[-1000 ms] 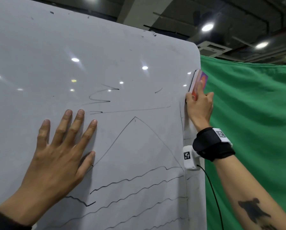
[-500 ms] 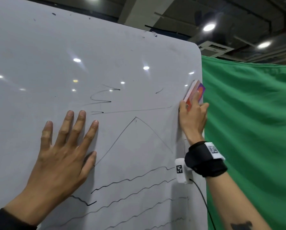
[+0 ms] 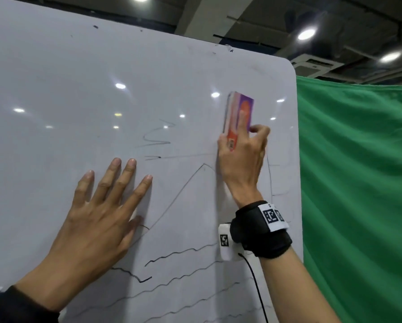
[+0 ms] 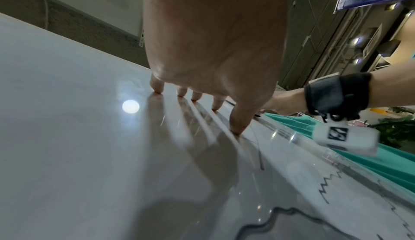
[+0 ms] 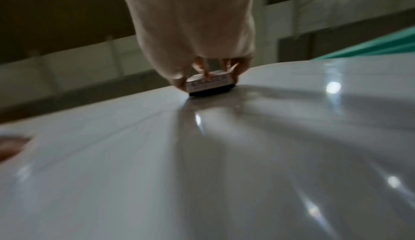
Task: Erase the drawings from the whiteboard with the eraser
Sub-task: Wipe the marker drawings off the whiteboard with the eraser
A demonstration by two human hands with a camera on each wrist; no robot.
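Observation:
A large whiteboard [image 3: 78, 89] fills the head view, marked with black lines: a triangle peak [image 3: 183, 190], wavy lines [image 3: 176, 252] below it and a squiggle [image 3: 155, 136] above. My right hand [image 3: 242, 155] grips an eraser [image 3: 238, 113] with a purple and orange back and presses it flat on the board, up and right of the peak. In the right wrist view the eraser [image 5: 210, 83] shows its dark pad against the board. My left hand [image 3: 97, 217] lies flat on the board with fingers spread, left of the triangle; its fingertips [image 4: 196, 96] touch the surface.
A green cloth [image 3: 358, 183] hangs behind the board's right edge [image 3: 299, 159]. Ceiling lamps [image 3: 306, 34] glare above and reflect off the board. A cable [image 3: 255, 283] trails from the camera on my right wrist.
My right hand has slid the eraser left from the board's right edge onto the surface above the peak. The short stroke near the upper right is gone. My left hand stays put.

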